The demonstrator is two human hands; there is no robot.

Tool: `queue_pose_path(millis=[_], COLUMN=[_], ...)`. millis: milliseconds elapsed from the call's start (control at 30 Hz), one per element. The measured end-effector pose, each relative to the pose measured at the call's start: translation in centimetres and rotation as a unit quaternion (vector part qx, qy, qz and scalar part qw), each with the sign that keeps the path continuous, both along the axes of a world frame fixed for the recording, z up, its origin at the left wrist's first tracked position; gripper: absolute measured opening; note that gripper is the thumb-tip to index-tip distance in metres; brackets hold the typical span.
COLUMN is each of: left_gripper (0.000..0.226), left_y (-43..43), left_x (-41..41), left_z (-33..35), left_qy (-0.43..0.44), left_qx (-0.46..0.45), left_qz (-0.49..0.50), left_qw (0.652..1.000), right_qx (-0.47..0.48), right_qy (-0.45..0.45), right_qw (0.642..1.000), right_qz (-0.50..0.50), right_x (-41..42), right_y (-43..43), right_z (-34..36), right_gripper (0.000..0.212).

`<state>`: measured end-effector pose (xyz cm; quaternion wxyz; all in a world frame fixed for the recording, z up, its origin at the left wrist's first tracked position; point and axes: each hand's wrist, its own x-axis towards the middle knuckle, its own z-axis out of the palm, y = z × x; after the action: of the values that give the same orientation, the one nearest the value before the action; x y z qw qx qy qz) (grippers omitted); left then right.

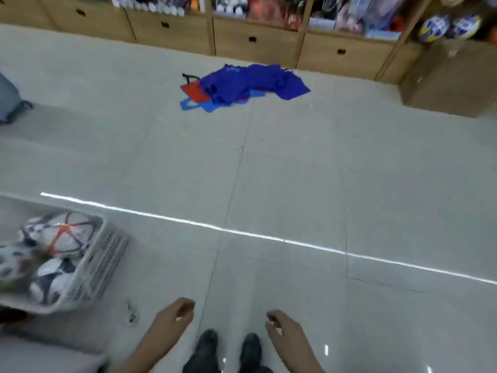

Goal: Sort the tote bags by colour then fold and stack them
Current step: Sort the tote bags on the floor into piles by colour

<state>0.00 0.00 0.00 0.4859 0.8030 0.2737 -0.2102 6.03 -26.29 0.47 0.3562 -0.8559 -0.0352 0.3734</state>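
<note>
A heap of tote bags lies on the grey tiled floor far ahead, near the wooden drawer units. Dark blue bags (pixel 252 80) cover most of the heap. A red bag (pixel 192 91) with a black handle pokes out at its left, and a lighter blue bag (pixel 199 105) lies at the front. My left hand (pixel 176 316) and my right hand (pixel 282 328) hang low at the bottom of the view, well short of the heap, fingers loosely curled and holding nothing. My two dark shoes show between them.
A white plastic basket (pixel 107 254) of footballs stands at the lower left. Wooden drawer units (pixel 252 40) with stocked shelves run along the back, and a brown box-like unit (pixel 451 76) stands at the right. A grey wheeled object (pixel 9 99) sits at the left edge.
</note>
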Motion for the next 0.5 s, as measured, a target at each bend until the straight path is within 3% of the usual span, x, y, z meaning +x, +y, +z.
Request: queue_pose_path(millis=[100,300,433,500], left_gripper=[0.019,0.023,0.029,0.020], left_y=[0.4,2.0,5.4,7.4], left_x=[-1.9,-5.0,0.9,6.6], left_z=[-0.2,-0.2,-1.8,-2.6], left_qy=[0.028,0.098,0.145,0.146], left_qx=[0.010,0.017,0.016,0.013], left_qz=[0.050,0.115,0.090,0.058], left_qw=[0.998,0.988,0.985,0.988], right_qx=[0.024,0.040,0.009,-0.015], right_qy=[0.010,0.009,0.011,0.021], right_qw=[0.999,0.996,0.994,0.996], right_qz=[0.023,0.082,0.106,0.089], right_x=[2.7,10.8,17.1,20.3], right_y=[2.6,8.1,9.9,10.1], right_z=[-0.7,0.3,-0.8,-1.4], right_gripper=[0.029,0.032,0.033,0.030])
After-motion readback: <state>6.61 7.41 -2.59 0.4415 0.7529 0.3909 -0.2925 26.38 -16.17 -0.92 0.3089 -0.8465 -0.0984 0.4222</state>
